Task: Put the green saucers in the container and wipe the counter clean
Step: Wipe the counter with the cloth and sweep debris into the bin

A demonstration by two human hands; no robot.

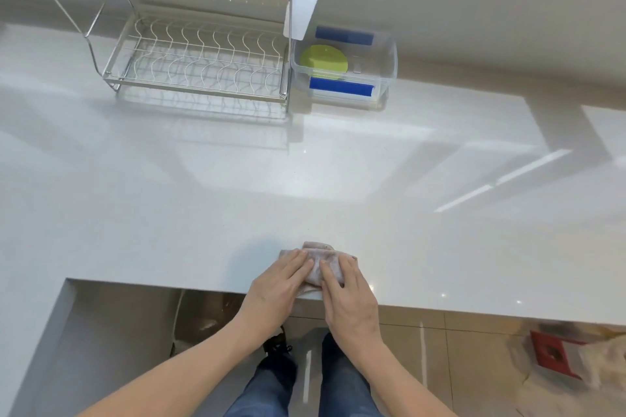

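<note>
I am on the wiping step: the saucers (pixel 324 62) already lie in the container (pixel 389 57), far ahead of my grip and a little to the right, beside the rack (pixel 200 64). Both hands press a crumpled cloth (pixel 320 262) flat on the desk (pixel 338 186) at its near edge. My left hand (pixel 277 284) lies with fingers straight across the cloth's left side; my right hand (pixel 345 291) covers its right side, fingers extended, neither curled round it. Both forearms reach forward and converge. Next, I judge, the cloth must sweep outward across the desk under steady downward pressure.
</note>
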